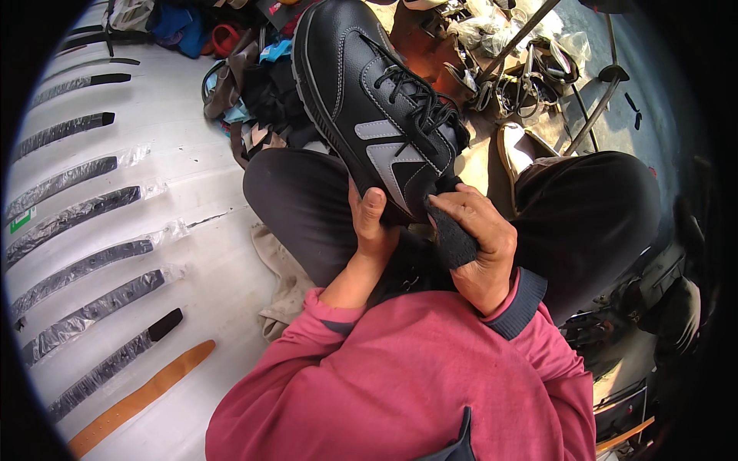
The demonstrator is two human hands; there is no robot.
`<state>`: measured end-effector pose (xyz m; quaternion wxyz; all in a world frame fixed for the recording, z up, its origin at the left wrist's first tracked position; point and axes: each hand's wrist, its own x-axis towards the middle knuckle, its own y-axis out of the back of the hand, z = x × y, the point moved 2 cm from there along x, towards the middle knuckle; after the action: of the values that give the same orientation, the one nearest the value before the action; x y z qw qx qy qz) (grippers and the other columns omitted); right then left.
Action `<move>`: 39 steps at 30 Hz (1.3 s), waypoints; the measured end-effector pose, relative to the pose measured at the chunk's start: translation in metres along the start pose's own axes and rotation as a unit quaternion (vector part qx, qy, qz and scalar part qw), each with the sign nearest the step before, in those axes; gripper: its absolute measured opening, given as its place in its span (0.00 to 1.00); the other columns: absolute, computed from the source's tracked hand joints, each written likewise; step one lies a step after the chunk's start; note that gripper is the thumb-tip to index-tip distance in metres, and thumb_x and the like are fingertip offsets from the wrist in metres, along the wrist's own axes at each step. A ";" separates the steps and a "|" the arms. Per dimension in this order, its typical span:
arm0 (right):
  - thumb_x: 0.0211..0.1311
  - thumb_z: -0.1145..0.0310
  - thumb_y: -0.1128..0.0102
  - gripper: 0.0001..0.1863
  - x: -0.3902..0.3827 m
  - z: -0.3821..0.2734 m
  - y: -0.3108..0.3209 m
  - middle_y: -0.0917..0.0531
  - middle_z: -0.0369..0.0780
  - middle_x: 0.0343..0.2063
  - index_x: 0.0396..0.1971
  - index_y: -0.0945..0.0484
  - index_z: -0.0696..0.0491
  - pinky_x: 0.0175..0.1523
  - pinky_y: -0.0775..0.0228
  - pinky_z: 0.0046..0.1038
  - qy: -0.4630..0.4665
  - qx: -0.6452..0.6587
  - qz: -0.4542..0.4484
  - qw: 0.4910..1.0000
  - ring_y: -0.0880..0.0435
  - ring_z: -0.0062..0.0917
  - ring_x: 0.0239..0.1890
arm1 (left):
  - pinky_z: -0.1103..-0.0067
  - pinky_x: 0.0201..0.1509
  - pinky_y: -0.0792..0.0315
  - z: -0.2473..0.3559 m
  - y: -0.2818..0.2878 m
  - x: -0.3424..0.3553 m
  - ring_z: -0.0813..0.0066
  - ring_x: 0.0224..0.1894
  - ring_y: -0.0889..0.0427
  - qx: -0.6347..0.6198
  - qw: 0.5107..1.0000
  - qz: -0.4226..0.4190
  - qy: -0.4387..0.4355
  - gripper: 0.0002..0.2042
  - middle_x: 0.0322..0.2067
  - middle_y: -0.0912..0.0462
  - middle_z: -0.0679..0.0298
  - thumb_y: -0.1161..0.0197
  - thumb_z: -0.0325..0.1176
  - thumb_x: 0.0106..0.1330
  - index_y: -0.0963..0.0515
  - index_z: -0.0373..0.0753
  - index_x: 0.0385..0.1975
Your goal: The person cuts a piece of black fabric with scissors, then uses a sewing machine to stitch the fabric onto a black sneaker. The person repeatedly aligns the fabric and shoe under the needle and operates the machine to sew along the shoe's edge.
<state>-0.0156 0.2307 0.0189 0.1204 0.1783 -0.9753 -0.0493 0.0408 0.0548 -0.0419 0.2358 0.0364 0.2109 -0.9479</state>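
A black leather lace-up shoe (338, 84) with grey side patches and light stitching tilts over my lap, its toe pointing away and to the left. My left hand (373, 230) grips the shoe low down near its heel, thumb up against the side. My right hand (488, 238) is closed on a dark grey piece of cloth (458, 244), pressed against the heel end of the shoe. The black laces (421, 104) are tied. The shoe hides most of the left fingers.
Several belts, mostly plastic-wrapped, lie on a pale surface at left, with a tan belt (146, 392) nearest. Scraps and dark cloth (269, 100) pile beyond my left knee. Metal buckles (530, 88), a white shoe (516, 150) and slanting poles (596, 115) stand at the far right.
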 end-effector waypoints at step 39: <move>0.76 0.61 0.46 0.15 0.278 0.086 -0.044 0.11 0.35 0.39 0.50 0.16 0.53 0.42 0.23 0.25 -0.313 0.302 -0.028 0.900 0.12 0.23 0.38 | 0.72 0.54 0.18 0.063 -0.004 0.269 0.65 0.48 0.13 -0.015 0.994 0.094 0.062 0.41 0.52 0.18 0.50 0.20 0.41 0.59 0.36 0.28 0.65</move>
<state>-0.2746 0.0938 -0.0097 -0.2525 0.2091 -0.9252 0.1914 -0.1975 -0.0847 -0.0283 0.3108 0.1113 0.2351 -0.9142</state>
